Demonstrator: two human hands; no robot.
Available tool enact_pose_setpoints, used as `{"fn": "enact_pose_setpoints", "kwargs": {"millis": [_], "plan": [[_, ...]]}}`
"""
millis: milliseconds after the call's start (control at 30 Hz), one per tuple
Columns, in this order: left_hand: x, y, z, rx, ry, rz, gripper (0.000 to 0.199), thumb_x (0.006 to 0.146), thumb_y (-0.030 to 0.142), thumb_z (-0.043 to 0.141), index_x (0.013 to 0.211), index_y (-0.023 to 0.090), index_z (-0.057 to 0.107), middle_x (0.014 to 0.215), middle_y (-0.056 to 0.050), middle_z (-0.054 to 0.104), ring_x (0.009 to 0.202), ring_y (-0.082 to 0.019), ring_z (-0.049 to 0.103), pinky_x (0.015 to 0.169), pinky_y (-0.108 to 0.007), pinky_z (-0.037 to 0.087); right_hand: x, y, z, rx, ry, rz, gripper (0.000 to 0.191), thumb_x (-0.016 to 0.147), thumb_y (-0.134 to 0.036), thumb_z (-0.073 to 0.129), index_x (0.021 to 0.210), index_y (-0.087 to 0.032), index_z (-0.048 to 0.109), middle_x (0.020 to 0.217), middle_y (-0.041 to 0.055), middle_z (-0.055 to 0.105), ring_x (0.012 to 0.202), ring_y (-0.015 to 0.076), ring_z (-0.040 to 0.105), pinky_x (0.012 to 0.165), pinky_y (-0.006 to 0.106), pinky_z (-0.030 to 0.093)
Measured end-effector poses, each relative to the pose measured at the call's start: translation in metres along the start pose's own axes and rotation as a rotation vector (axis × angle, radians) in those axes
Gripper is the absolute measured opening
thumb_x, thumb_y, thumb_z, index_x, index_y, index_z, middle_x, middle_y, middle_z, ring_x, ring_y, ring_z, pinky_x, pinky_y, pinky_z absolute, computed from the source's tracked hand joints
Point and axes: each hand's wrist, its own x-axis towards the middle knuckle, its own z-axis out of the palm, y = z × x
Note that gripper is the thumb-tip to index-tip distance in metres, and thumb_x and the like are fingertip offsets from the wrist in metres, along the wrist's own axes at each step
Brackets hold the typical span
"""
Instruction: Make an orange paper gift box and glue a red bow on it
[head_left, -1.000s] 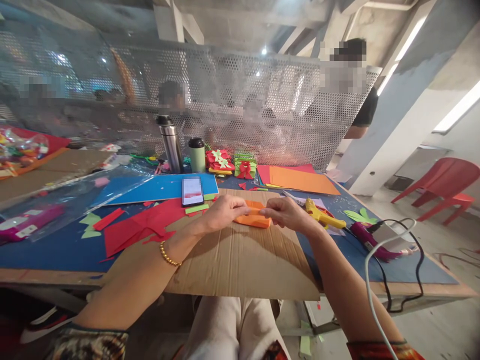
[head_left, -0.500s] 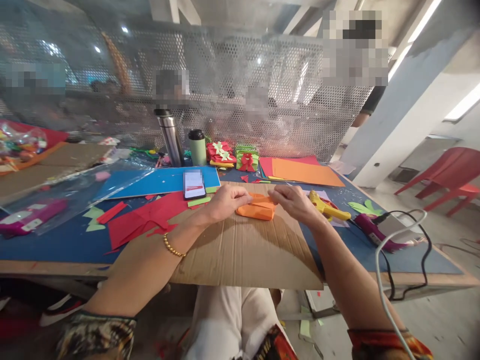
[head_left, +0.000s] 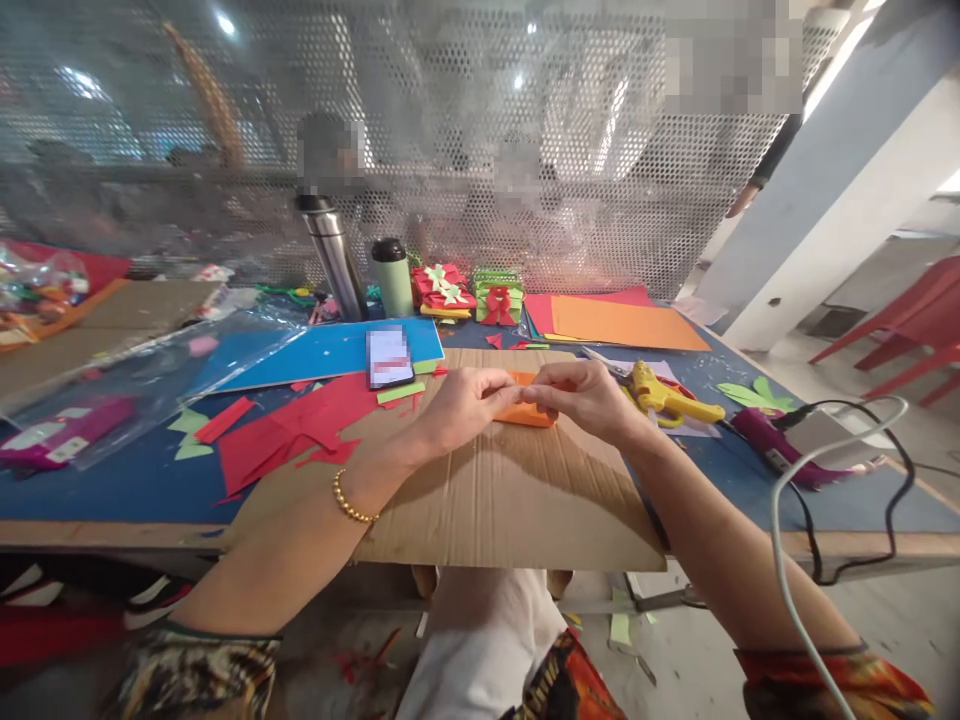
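Note:
A folded piece of orange paper (head_left: 534, 416) lies on a brown cardboard sheet (head_left: 480, 510) in front of me. My left hand (head_left: 474, 402), with a gold bead bracelet on its wrist, pinches at the paper's upper part. From the other side my right hand (head_left: 579, 396) pinches there too, and the fingertips of both hands meet over the middle of the paper. The fingers cover much of it, so the exact edge between them is hidden. Just right of my right hand lie a yellow hot glue gun (head_left: 667, 395) and scissors (head_left: 604, 362).
Red paper pieces (head_left: 300, 425) and a phone (head_left: 390, 358) are at left. Behind stand a steel flask (head_left: 335, 255), a green tumbler (head_left: 392, 280) and red and green paper boxes (head_left: 499, 300). Orange sheets (head_left: 630, 325) lie back right. A white cable (head_left: 784, 540) hangs over the table's right edge.
My hands have come together, from the two ends of the orange paper to its middle. The camera view has tilted down slightly.

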Motion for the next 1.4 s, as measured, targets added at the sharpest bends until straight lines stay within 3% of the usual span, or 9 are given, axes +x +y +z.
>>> {"fn": "enact_pose_setpoints", "kwargs": {"millis": [167,400,633,800,967,1200,1400], "plan": [[0.003,0.004,-0.011,0.008,-0.154,-0.149,0.026,0.096,0.027,0.062,0.075,0.015,0.07,0.058,0.001,0.064,0.057,-0.01,0.052,0.058,-0.024,0.039,-0.004,0.0,-0.014,-0.083,0.022,-0.015,0.056,0.079,-0.07,0.078,0.064,-0.017,0.071,0.052,0.0002,0.059,0.048,0.0104,0.051,0.048,0.025,0.037],[0.007,0.001,-0.033,-0.033,-0.264,-0.206,0.032,0.101,0.029,0.06,0.075,0.014,0.069,0.071,-0.005,0.077,0.046,-0.006,0.049,0.048,-0.02,0.038,-0.003,-0.002,-0.022,-0.05,0.071,0.072,0.054,0.073,-0.068,0.083,0.06,-0.018,0.07,0.05,0.001,0.06,0.044,0.0103,0.051,0.046,0.027,0.037],[0.008,0.002,-0.05,-0.14,-0.243,-0.272,0.031,0.1,0.022,0.063,0.071,0.014,0.065,0.073,-0.005,0.077,0.045,-0.003,0.052,0.046,-0.015,0.04,-0.002,0.002,-0.035,0.013,0.162,0.129,0.05,0.066,-0.066,0.088,0.057,-0.02,0.072,0.049,0.0007,0.058,0.044,0.0105,0.049,0.047,0.029,0.039],[0.011,0.005,-0.05,-0.199,-0.18,-0.335,0.026,0.097,0.011,0.064,0.072,0.014,0.064,0.062,0.001,0.069,0.042,-0.002,0.05,0.045,-0.013,0.04,-0.003,0.005,-0.039,-0.039,0.214,0.107,0.052,0.071,-0.066,0.085,0.051,-0.021,0.067,0.047,0.001,0.058,0.051,0.0126,0.054,0.058,0.031,0.047],[0.013,0.001,-0.048,-0.19,-0.152,-0.378,0.029,0.099,0.01,0.059,0.07,0.014,0.062,0.058,0.001,0.068,0.037,-0.003,0.05,0.04,-0.013,0.035,0.0,0.009,-0.039,0.023,0.178,0.116,0.053,0.068,-0.067,0.087,0.054,-0.02,0.068,0.049,0.0009,0.059,0.046,0.0099,0.049,0.052,0.029,0.044],[0.009,-0.002,-0.057,-0.176,-0.228,-0.376,0.028,0.095,0.033,0.071,0.074,0.015,0.066,0.05,0.002,0.062,0.031,-0.002,0.033,0.034,-0.017,0.022,0.0,0.007,-0.04,0.038,0.18,0.097,0.053,0.068,-0.067,0.088,0.054,-0.02,0.067,0.048,0.0008,0.058,0.045,0.0113,0.051,0.049,0.029,0.044],[0.005,-0.002,-0.072,-0.135,-0.356,-0.393,0.024,0.09,0.031,0.071,0.071,0.016,0.067,0.053,0.0,0.066,0.034,-0.004,0.041,0.037,-0.018,0.027,0.001,0.011,-0.038,0.015,0.172,0.104,0.051,0.068,-0.065,0.087,0.058,-0.019,0.07,0.047,0.0,0.058,0.044,0.0105,0.05,0.048,0.028,0.04]]}}
